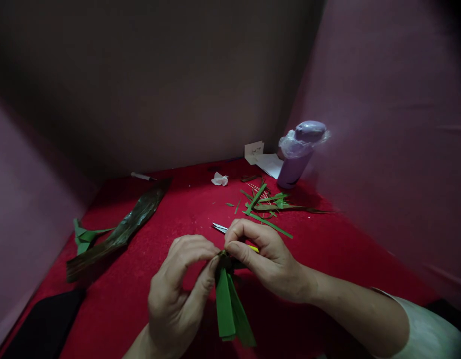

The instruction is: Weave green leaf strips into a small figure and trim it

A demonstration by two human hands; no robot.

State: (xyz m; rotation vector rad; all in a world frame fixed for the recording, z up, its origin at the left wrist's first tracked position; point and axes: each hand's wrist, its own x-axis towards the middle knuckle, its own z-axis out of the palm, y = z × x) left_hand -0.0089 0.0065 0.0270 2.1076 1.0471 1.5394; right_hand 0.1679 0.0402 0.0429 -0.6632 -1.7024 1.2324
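Leaf piece [225,305] hangs over table [178,214] toward near edge | left hand [180,289] pinches its top, thumb against fingers | right hand [268,259] pinches same top | scissors [220,228] partly hidden behind right hand | green scraps [257,199] toward right edge | purple bottle [295,169] by far-right corner

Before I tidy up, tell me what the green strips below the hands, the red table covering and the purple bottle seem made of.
Green strips: probably plant leaf, smooth and low-sheen, judging by the flat, ribbon-like blades.
Red table covering: likely fabric, matte, given its faintly mottled surface.
Purple bottle: smooth, low-gloss wall fits plastic or coated metal; I can't tell which.
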